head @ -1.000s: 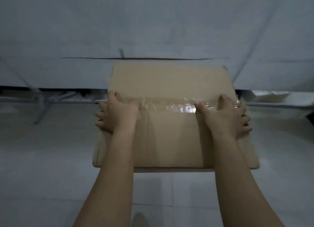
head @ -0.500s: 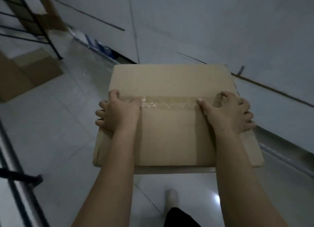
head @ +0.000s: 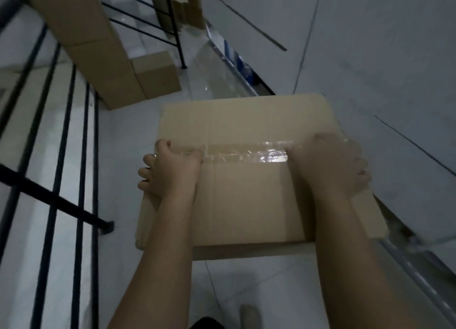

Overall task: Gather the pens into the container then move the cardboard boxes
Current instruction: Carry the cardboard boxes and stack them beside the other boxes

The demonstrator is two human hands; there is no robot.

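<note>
Foot (head: 250, 316) on white floor (head: 118, 131) at bottom edge. Cardboard box (head: 246, 200) carried in air: left hand (head: 170, 173) and right hand (head: 328, 166) clamped over opposite edges, thumbs on taped seam (head: 246, 153). Black railing (head: 66, 156) left. Stacked boxes (head: 98, 50) on floor beyond.

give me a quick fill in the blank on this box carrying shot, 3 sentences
1. The person grips the cardboard box with ____ hands, the left hand and the right hand at opposite sides.
2. A strip of clear ____ runs across the top of the box between the hands.
3. The stacked boxes stand on the floor beside a black metal ____.

Missing words: both; tape; railing
</note>
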